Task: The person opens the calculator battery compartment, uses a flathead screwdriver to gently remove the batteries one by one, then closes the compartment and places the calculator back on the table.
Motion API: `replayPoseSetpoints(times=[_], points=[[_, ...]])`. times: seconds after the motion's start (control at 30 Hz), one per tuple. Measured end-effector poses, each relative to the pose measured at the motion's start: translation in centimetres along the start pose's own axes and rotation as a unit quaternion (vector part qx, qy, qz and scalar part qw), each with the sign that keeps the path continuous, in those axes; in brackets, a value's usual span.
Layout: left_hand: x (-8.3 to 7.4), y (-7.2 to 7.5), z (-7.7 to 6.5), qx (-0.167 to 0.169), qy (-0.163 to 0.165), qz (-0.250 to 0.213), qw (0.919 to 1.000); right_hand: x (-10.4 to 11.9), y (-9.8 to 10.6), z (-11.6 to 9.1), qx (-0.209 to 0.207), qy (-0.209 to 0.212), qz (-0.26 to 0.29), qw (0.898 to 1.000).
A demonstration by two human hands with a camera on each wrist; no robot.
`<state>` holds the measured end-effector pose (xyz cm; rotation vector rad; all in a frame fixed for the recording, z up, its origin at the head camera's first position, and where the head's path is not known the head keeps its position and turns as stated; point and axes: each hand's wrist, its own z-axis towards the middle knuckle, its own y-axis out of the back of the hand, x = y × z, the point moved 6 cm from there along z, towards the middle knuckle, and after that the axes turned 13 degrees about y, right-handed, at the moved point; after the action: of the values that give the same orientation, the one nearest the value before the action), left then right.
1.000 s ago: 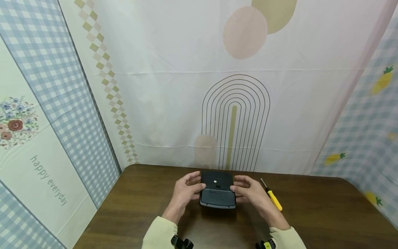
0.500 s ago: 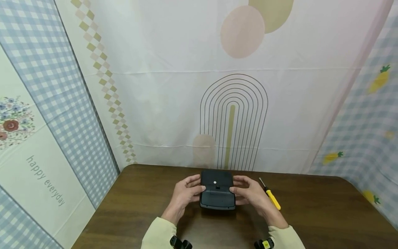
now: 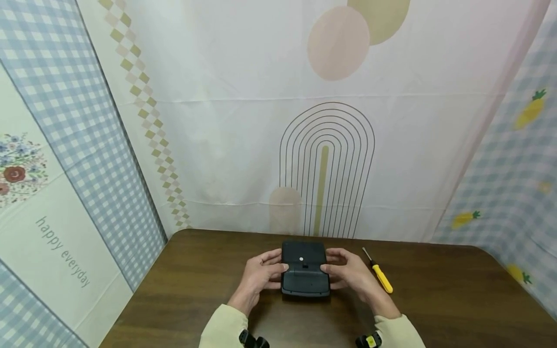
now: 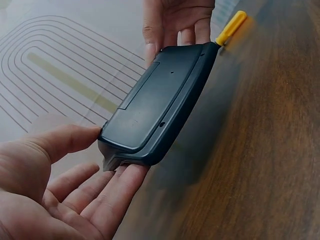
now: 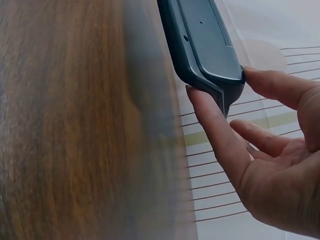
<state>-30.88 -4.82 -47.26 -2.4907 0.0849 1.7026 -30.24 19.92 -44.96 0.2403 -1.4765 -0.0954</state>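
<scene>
A flat, dark plastic device with rounded corners is held over the table, its panelled side facing up toward the head camera. A small white dot, a notch and a rectangular cover like a battery lid show on that face. My left hand pinches its left edge, thumb on the face and fingers beneath. On the opposite edge my right hand does likewise. In the left wrist view, two small holes lie along the rim of the device. Its underside is hidden. A yellow-handled screwdriver lies to the right of my right hand.
The brown wooden table ends at the back against a white printed cloth. Blue checked cloth hangs on both sides. Black wrist cameras sit on both cuffs, over pale yellow sleeves.
Both hands and the device have come slightly nearer to me and lower in the head view. The grip stays the same. The screwdriver has not moved on the table.
</scene>
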Motion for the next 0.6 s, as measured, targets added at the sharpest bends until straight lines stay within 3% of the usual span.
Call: replayPoseSetpoints(times=[0.6], points=[[1.2,-0.2,0.6,0.01,0.015,0.011,0.9998,-0.3,-0.3,-0.3,0.01,-0.011,-0.038,0.999]])
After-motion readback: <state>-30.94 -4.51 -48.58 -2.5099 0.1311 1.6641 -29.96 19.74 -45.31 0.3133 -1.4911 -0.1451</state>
